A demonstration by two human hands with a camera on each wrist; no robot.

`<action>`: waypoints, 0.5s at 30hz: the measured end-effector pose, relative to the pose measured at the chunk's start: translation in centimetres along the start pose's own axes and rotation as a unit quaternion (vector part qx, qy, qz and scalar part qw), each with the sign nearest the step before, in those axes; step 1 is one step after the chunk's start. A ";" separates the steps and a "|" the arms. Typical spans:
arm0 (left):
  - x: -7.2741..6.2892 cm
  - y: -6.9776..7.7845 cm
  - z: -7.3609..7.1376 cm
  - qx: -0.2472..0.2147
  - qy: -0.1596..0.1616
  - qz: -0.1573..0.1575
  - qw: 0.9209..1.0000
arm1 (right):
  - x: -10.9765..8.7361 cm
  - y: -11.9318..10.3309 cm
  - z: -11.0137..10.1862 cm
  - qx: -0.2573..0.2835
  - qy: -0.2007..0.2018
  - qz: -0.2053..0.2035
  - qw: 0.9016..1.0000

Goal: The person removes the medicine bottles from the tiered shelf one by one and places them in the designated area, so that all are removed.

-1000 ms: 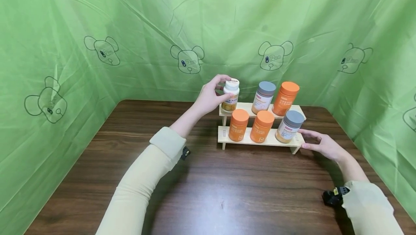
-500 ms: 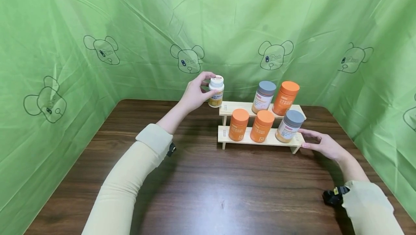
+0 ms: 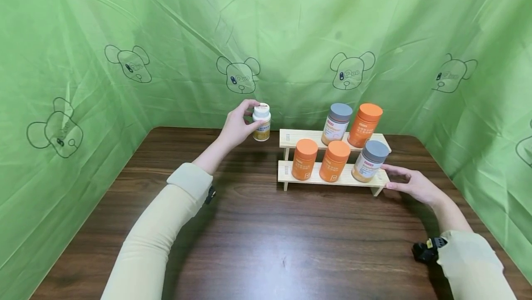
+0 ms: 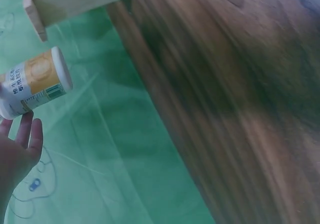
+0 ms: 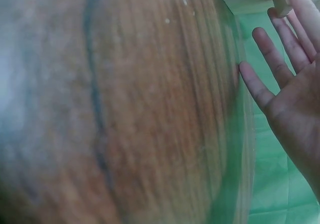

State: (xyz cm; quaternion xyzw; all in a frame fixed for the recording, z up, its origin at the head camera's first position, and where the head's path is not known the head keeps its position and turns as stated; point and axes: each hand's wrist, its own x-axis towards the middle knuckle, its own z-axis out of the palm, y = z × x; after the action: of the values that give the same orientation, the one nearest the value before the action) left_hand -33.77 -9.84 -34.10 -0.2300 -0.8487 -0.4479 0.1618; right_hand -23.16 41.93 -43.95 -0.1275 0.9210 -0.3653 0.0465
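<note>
My left hand (image 3: 240, 123) holds a small white bottle (image 3: 262, 130) with a yellow-and-white label, thumb in front and fingers behind. It hangs upright left of a two-tier wooden rack (image 3: 287, 177). In the left wrist view the bottle (image 4: 42, 76) appears sideways, fingertips at its cap end, near the rack's end (image 4: 75, 4). At the rack's right end, my right hand (image 3: 415, 188) touches the lower shelf with thumb and forefinger. The right wrist view shows that hand's fingers (image 5: 270, 51) spread and fairly straight beside the rack's leg (image 5: 281, 1).
On the upper shelf stand a grey-capped jar (image 3: 336, 123) and an orange jar (image 3: 365, 125). Two orange jars (image 3: 305, 159) and a grey-capped jar (image 3: 369, 161) stand on the lower shelf. Green cloth (image 3: 291, 23) with bear-head drawings surrounds the dark wooden table (image 3: 249, 226).
My left hand has lifted the white bottle off the upper shelf's left end and carried it left, then slightly down. My right hand has stayed at the rack's right end.
</note>
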 end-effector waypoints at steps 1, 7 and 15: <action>-0.1 -0.3 0.0 0.000 0.003 -0.003 1.000 | 0.0 0.0 0.0 -0.001 0.000 0.001 1.000; -0.6 -2.1 -0.1 -0.006 0.022 -0.037 0.999 | 0.1 0.1 -0.1 0.002 0.000 -0.001 1.000; -1.3 -5.0 0.6 0.014 0.021 -0.037 0.999 | 0.2 0.3 0.0 0.001 0.002 -0.003 1.000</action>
State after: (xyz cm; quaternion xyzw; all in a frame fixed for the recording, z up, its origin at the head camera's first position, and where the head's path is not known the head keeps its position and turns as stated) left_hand -35.41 -12.12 -38.42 -0.1865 -0.8592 -0.4464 0.1664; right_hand -23.40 42.06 -44.17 -0.1294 0.9202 -0.3668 0.0435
